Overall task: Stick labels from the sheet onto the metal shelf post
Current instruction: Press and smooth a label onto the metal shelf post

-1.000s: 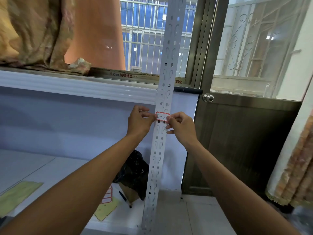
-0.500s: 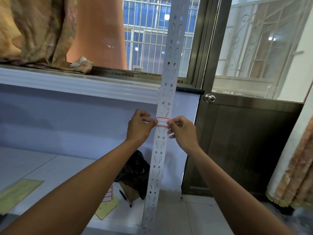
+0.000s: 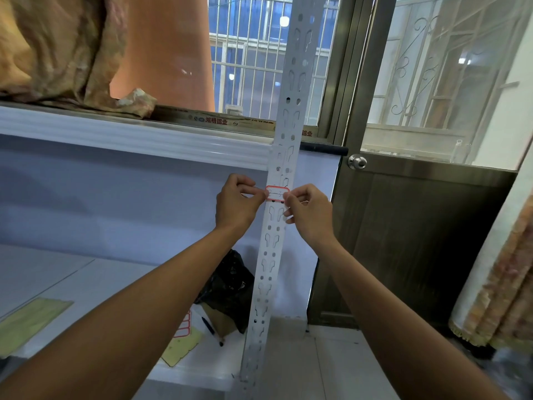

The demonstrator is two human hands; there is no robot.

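A tall white perforated metal shelf post (image 3: 291, 116) stands upright in front of me. A white label with a red border (image 3: 277, 193) lies across the post at chest height. My left hand (image 3: 236, 203) pinches the label's left end, fingers curled. My right hand (image 3: 310, 212) pinches its right end from the other side of the post. The label sheet (image 3: 182, 327), with red-bordered labels on yellow backing, lies on the lower white shelf, partly hidden behind my left forearm.
A black plastic bag (image 3: 230, 287) and a pen (image 3: 212, 330) sit on the lower shelf beside the post's foot. A yellow backing sheet (image 3: 28, 321) lies at the left. A metal door with a knob (image 3: 357, 162) stands to the right, a curtain (image 3: 501, 284) beyond it.
Both hands stay at the label's ends on the post. The view has shifted slightly, and the fingers have closed in a little on the label.
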